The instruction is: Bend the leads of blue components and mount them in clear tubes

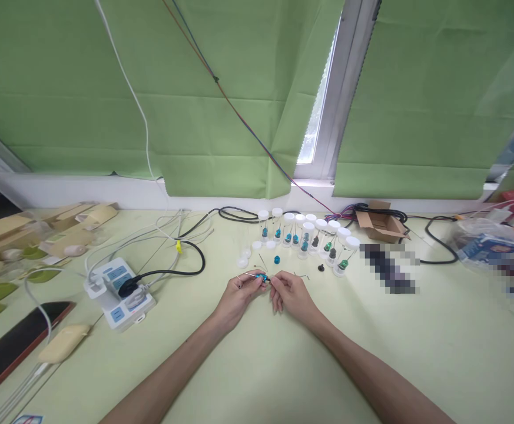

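Note:
Both hands meet over the middle of the table. My left hand (238, 300) is closed on a small blue metal part (262, 277) with a thin rod sticking out to the left. Fingers of my right hand (292, 297) pinch at the right end of the same part, where a small dark piece shows; its shape is too small to make out. Just beyond lies a loose blue part (277, 259). A bent metal pin (303, 276) rests by my right hand, and a thin pin (263, 262) lies above my left. A small black part (321, 268) sits farther right.
Several clear vials with white caps (308, 226) hold blue, green and dark parts. Loose white caps (242, 262) lie left of them. A white power strip (122, 294), cables and a phone (16, 347) occupy the left. An open cardboard box (381, 227) stands back right.

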The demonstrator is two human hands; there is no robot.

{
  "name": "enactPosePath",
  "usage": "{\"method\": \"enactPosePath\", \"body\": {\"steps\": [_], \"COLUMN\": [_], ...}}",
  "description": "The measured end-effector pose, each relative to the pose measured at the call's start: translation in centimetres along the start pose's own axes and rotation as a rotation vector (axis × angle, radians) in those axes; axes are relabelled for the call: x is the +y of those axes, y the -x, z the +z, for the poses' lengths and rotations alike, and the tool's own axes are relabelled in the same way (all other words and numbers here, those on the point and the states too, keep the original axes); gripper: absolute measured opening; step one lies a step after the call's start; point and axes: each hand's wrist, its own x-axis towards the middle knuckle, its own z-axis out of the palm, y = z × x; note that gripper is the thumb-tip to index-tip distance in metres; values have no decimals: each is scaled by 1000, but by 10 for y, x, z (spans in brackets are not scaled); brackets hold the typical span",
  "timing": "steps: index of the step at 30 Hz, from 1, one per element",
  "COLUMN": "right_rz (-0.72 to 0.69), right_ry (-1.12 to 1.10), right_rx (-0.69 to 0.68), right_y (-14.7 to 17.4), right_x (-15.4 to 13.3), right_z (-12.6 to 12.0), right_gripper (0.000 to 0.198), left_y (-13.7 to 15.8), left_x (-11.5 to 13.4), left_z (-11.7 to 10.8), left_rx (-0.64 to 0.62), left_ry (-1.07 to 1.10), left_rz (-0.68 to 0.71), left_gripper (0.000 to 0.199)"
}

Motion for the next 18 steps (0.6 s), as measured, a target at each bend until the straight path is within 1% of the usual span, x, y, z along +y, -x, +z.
{"method": "enactPosePath", "body": {"steps": [7,11,14,18], "right_rz": [27,35,39,10], "right_ry": [50,59,62,-16], "right_rx": [32,45,50,74], "right_y": [-2,-2,-2,-2], "right_x": [2,1,-1,-2], "right_z": [1,2,2,2], "right_gripper": [50,53,51,39], "left_y": [0,-2,-2,-2], "left_x": [-1,-3,-3,-4], "left_z": [-1,-3,-3,-2], "left_rx": [-32,-31,-25,-11], "left_ry": [37,72,86,84], "left_rz": [-3,-16,-25,-34], "left_gripper": [26,27,27,28]}}
